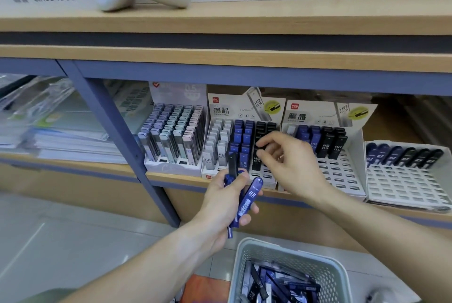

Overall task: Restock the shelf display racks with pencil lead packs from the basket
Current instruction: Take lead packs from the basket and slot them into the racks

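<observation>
while half-full, basket (247,257) of lead packs (278,283)

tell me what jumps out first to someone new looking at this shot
Two hands at the middle rack: the right hand pinches a black pack into its slots, and the left hand grips a bunch of blue packs just below. At the bottom, a basket holds more packs.

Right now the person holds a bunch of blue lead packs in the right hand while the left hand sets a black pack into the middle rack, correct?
The hands are swapped. In the head view, the left hand holds the blue lead packs, and the right hand sets the black pack into the middle rack.
</observation>
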`<state>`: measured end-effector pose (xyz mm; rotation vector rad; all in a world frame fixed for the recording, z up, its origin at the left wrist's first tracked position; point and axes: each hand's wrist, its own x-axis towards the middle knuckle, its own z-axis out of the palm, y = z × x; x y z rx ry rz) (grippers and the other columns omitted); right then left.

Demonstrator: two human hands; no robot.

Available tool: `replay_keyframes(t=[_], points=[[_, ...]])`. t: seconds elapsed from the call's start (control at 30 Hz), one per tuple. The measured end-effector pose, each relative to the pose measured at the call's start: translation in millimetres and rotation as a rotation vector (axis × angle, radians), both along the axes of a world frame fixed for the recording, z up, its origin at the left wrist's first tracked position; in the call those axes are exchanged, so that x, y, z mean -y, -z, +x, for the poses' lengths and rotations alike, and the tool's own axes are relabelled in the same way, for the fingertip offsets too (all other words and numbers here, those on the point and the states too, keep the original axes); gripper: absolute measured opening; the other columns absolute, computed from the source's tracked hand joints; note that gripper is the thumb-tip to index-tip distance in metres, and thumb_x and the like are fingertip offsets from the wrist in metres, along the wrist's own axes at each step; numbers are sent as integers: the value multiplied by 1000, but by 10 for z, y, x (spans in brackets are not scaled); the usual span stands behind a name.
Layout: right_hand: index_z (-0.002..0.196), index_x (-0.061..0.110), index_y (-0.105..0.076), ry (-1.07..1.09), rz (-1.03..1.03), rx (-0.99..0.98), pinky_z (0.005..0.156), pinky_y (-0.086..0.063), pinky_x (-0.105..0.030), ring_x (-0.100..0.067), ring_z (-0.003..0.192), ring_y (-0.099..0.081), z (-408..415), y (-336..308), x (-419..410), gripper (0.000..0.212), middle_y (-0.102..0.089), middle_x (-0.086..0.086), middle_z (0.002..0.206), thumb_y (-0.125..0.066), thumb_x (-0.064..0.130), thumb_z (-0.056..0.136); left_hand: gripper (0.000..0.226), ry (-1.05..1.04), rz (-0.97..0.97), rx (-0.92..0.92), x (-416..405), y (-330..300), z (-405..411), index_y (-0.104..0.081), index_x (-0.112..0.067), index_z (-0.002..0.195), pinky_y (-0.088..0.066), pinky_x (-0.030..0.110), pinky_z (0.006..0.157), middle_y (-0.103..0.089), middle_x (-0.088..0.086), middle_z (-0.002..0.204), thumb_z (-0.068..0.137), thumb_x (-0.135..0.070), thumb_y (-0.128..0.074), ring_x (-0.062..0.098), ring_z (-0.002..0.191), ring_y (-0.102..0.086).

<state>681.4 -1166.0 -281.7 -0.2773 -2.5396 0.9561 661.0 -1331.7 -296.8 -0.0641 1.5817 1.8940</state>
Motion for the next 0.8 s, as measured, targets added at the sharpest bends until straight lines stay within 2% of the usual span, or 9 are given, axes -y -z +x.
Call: replay_keyframes(t=[0.03,0.1,0.17,0.23,0.3,0.53,0.7,0.8], points=[[93,27,-72,-14,-171,100,65,-49,-20,-4,68,-62,32,-52,32,5,-70,8,77,-73,31,90,19,-8,1,-4,-3,-4,-3,-57,-11,119,-32,22,36,-74,19,85,104,-23,-59,23,51,-57],[90,23,-75,-82,-467,322,60,-48,-20,-6,65,-65,121,-136,79,17,-74,2,76,-77,39,86,19,-24,-4,-11,-10,-10,-12,-57,-10,119,-32,22,35,-73,16,81,105,-23,-58,23,51,-58],[92,16,-77,-139,-626,441,61,-47,-18,-7,67,-67,194,-164,92,19,-75,0,77,-81,32,83,19,-44,-18,-9,-14,-15,-13,-58,-11,118,-32,23,35,-71,14,79,105,-24,-59,23,51,-60],[94,10,-78,-156,-710,462,61,-49,-16,-10,73,-70,228,-168,75,15,-76,-4,80,-82,20,84,20,-57,-33,-5,-15,-20,-9,-58,-11,118,-32,22,35,-70,14,79,104,-25,-59,23,51,-61],[96,7,-77,-173,-755,462,60,-49,-16,-14,76,-71,241,-190,44,14,-76,-9,84,-81,13,84,21,-63,-45,-9,-13,-25,-8,-56,-11,119,-32,22,35,-69,14,78,104,-26,-59,23,50,-62],[101,1,-73,-145,-906,330,72,-59,-25,-19,76,-71,308,-193,33,15,-77,-18,91,-76,8,87,18,-79,-25,-12,-23,-120,-76,-54,-12,114,-29,21,34,-73,12,79,105,-27,-58,22,49,-61],[100,1,-74,52,-958,80,74,-62,-27,-20,74,-71,283,-276,-151,15,-77,-17,86,-76,4,86,20,-51,-32,2,-88,-118,-100,-55,-14,118,-25,19,33,-68,6,70,105,-29,-58,19,46,-55],[102,2,-72,200,-873,2,75,-63,-26,-23,77,-75,319,-300,-446,17,-76,-19,88,-76,0,86,21,-9,-3,16,-156,-101,-76,-55,-14,118,-24,19,34,-61,3,66,103,-28,-61,15,42,-42]])
